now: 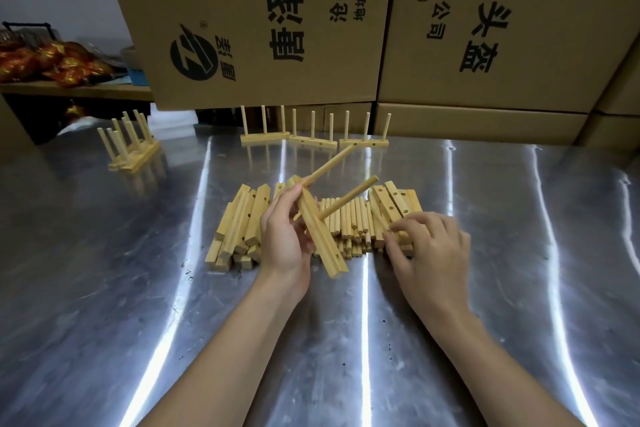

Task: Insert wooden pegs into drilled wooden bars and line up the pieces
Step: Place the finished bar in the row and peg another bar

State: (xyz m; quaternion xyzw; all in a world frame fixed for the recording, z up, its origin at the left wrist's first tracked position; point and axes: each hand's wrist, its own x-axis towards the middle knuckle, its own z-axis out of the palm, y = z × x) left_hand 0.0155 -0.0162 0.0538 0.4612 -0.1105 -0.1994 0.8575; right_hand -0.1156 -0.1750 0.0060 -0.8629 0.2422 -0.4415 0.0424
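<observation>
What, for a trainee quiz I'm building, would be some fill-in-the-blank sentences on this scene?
The left hand holds a bar carrying ___ pegs. The far row is made up of ___ finished bars standing side by side. Right behind that row stand big cardboard ___.
Missing words: two; three; boxes.

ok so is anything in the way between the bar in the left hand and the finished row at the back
Yes, the pile of loose pegs and bars lies on the table between the held bar and the finished row. The left hand holds the bar raised, so it could probably pass over.
</observation>
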